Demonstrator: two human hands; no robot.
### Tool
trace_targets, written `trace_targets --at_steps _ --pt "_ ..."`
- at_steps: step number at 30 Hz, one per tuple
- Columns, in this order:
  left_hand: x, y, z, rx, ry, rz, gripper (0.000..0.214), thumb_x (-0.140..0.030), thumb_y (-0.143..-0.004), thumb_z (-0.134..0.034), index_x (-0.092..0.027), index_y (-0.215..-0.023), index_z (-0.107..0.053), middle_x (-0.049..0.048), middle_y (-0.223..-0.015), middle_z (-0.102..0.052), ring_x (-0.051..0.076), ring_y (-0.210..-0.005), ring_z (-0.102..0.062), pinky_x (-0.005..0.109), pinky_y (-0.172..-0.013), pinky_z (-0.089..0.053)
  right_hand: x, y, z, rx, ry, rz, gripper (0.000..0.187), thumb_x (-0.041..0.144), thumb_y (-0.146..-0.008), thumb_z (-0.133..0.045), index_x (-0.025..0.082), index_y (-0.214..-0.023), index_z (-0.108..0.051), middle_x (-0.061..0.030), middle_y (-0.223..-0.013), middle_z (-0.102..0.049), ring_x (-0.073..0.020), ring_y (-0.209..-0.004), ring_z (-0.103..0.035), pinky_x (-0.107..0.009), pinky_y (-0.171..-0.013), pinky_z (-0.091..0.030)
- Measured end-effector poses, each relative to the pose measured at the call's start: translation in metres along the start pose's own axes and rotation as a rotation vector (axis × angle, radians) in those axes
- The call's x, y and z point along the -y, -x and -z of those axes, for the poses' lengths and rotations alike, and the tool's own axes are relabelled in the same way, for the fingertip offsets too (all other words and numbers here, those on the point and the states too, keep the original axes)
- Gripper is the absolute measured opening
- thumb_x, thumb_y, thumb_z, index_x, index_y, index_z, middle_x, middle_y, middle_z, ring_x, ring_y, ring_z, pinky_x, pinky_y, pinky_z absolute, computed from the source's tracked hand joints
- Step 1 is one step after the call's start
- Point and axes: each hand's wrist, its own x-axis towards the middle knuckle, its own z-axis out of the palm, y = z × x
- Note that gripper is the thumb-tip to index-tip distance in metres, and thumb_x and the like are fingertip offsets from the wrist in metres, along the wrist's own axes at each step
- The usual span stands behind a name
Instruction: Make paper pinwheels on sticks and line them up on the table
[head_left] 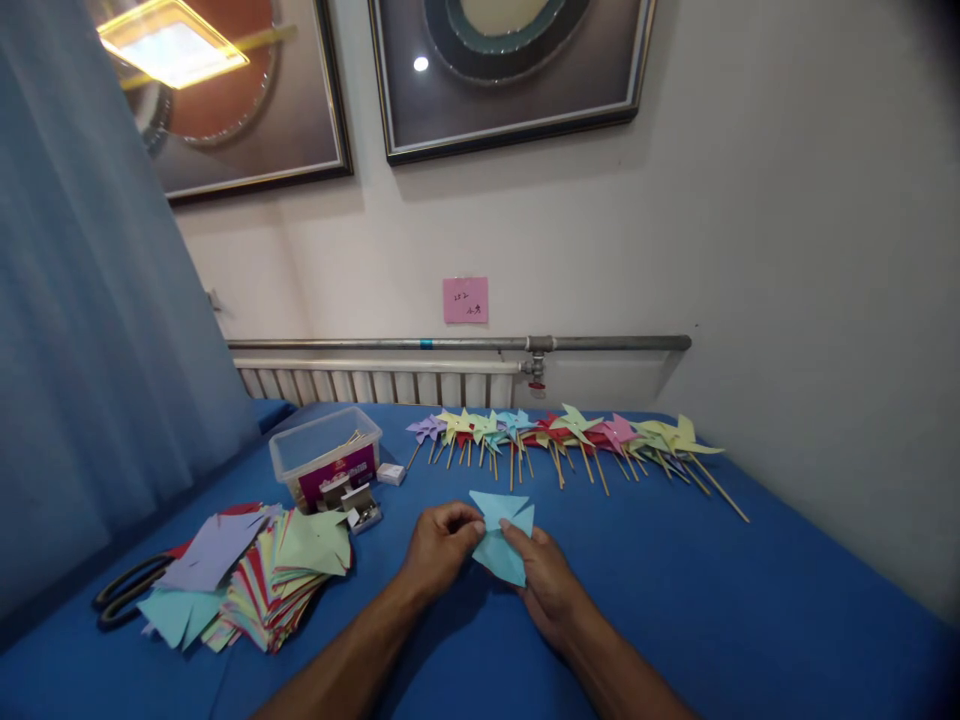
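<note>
A light blue paper square (pixel 501 553) with slits cut in from its corners is held up over the blue-covered table. My right hand (pixel 551 580) grips its right side, the thumb lying on the front near the middle. At the left edge, my left hand (pixel 441 545) pinches the paper between thumb and bent forefinger. The paper looks mostly flat, with a corner lifted a little. Left of my hands lies a thick stack of cut coloured paper sheets (pixel 274 590), with a green slit sheet (pixel 313 543) on top.
Finished paper pinwheels (pixel 574 425) on sticks lie in a row at the back. A clear plastic box (pixel 326 455) with sticks stands at the left, beside an open small box of pins (pixel 364 510) and a small white box (pixel 391 474). Black-handled scissors (pixel 124 590) lie partly under paper.
</note>
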Motion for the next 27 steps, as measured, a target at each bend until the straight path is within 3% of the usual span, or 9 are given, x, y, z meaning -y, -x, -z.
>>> trace_targets --at_steps 6,13,21,27 --pt "0.006 -0.005 0.000 -0.017 0.015 0.015 0.017 -0.031 -0.065 -0.077 -0.015 -0.070 -0.074 0.0011 -0.061 -0.063 0.013 -0.057 -0.049 0.025 -0.058 -0.035 0.001 0.002 -0.001 0.041 0.006 0.020 0.032 0.041 -0.071 -0.087 0.016 -0.084 -0.073 -0.0068 -0.074 -0.078 -0.0257 -0.075 -0.076 -0.033 -0.066 -0.057" --pt "0.004 -0.002 0.003 -0.034 -0.096 -0.021 0.011 -0.025 -0.071 -0.076 -0.015 -0.074 -0.075 0.0017 -0.065 -0.065 0.014 -0.062 -0.052 0.025 -0.060 -0.037 0.005 0.009 -0.006 0.019 0.032 0.025 0.036 0.049 -0.074 -0.085 0.017 -0.086 -0.074 -0.0051 -0.070 -0.077 -0.0254 -0.075 -0.075 -0.033 -0.067 -0.057" --pt "0.002 0.001 -0.001 -0.070 -0.204 -0.094 0.011 -0.027 -0.072 -0.072 -0.016 -0.075 -0.074 0.0010 -0.071 -0.066 0.014 -0.066 -0.054 0.025 -0.062 -0.039 -0.006 -0.004 0.004 -0.064 0.130 0.090 0.041 0.042 -0.063 -0.090 0.017 -0.093 -0.077 -0.0047 -0.077 -0.080 -0.0229 -0.065 -0.072 -0.031 -0.060 -0.054" --pt "-0.001 -0.004 0.001 -0.085 0.024 0.037 0.030 -0.043 -0.066 -0.079 -0.015 -0.075 -0.071 -0.0003 -0.064 -0.063 0.013 -0.060 -0.051 0.025 -0.059 -0.038 -0.012 -0.015 0.012 -0.089 0.214 0.151 0.039 0.048 -0.064 -0.086 0.019 -0.089 -0.077 -0.0055 -0.075 -0.080 -0.0271 -0.070 -0.075 -0.034 -0.063 -0.057"
